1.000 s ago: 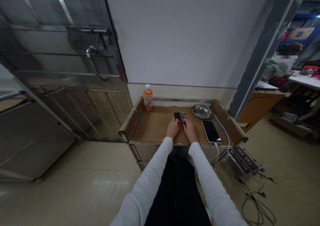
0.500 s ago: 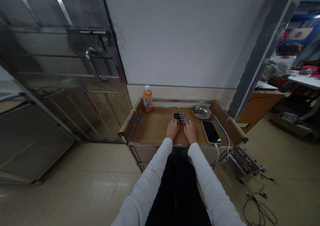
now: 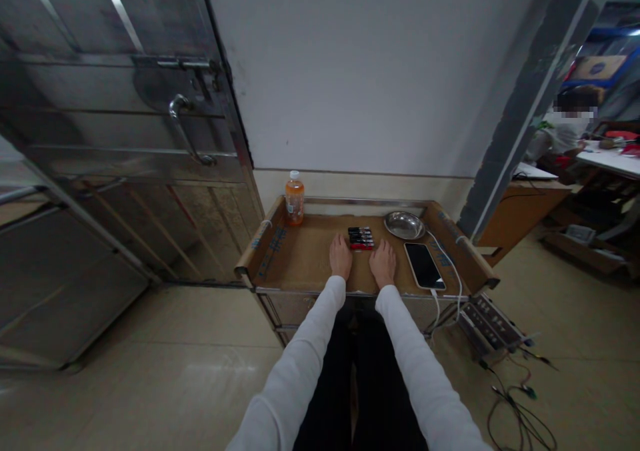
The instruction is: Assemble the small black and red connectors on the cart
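Observation:
A row of several black marker pens (image 3: 360, 234) lies side by side on the cardboard-lined cart top (image 3: 310, 258). The nearest one is a red marker pen (image 3: 362, 246). My left hand (image 3: 341, 258) rests on the cardboard just to the left of the row, palm down, with nothing in it. To the right of the pens, my right hand (image 3: 383, 263) also lies palm down and holds nothing. Both hands are apart from the pens, with fingers stretched forward.
A bottle of orange drink (image 3: 295, 199) stands at the back left corner. On the right are a shallow metal dish (image 3: 405, 224) and a phone (image 3: 424, 266) with a white cable (image 3: 450, 259). A metal door (image 3: 125, 104) is at left; a person (image 3: 567, 128) sits far right.
Both hands have let go of the pens and drawn apart, the left one leftward and the right one slightly to the right. The red pen is now uncovered.

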Available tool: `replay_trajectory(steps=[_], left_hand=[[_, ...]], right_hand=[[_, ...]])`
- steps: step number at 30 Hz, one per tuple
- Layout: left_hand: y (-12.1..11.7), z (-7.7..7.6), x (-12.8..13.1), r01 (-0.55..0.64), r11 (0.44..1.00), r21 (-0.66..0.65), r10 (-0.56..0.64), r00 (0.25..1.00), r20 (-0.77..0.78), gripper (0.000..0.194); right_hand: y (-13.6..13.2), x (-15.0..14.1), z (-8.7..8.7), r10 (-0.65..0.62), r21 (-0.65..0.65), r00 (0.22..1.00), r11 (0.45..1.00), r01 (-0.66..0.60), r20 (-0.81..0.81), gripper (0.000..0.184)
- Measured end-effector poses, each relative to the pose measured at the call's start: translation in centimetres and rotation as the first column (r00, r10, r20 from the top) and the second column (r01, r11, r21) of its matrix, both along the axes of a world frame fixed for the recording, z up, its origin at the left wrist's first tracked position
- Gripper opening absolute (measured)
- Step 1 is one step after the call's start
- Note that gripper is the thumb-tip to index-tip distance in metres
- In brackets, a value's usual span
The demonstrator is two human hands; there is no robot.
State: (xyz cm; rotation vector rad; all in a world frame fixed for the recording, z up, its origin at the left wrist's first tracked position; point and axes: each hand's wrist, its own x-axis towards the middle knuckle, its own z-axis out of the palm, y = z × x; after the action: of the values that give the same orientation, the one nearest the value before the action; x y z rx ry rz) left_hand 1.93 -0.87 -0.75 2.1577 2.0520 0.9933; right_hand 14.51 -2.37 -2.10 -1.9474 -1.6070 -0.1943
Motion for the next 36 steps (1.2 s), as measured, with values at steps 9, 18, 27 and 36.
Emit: replay_trajectory(steps=[9,18,27,36], left_hand=[[0.7,0.8,-0.4,0.045,0.993,-0.106,-0.056,0.992,-0.109,0.036],[0.3,1.5,-1.2,0.004,0.994,-0.113,-0.021,0.989,-0.146,0.026],[0.5,1.4,-1.3,0.023,0.992,-0.122,-0.038,0.992,-0.120,0.025],[0.1,1.2,-1.2,0.147,0.989,0.035,-0.145,0.988,-0.047,0.030]], right_hand=[[0.2,0.2,-0.3,0.046,-0.007,0.999,0.999,-0.046,-0.013,0.044],[0.3,0.1,0.0,0.050,-0.052,0.999,0.997,-0.049,0.015,0.042],[0.6,0.2,-0.4,0.075,-0.053,0.997,0.996,-0.073,0.036,0.045],[0.9,0.4,-0.7,0.087,-0.071,0.996,0.994,-0.085,0.022,0.045]])
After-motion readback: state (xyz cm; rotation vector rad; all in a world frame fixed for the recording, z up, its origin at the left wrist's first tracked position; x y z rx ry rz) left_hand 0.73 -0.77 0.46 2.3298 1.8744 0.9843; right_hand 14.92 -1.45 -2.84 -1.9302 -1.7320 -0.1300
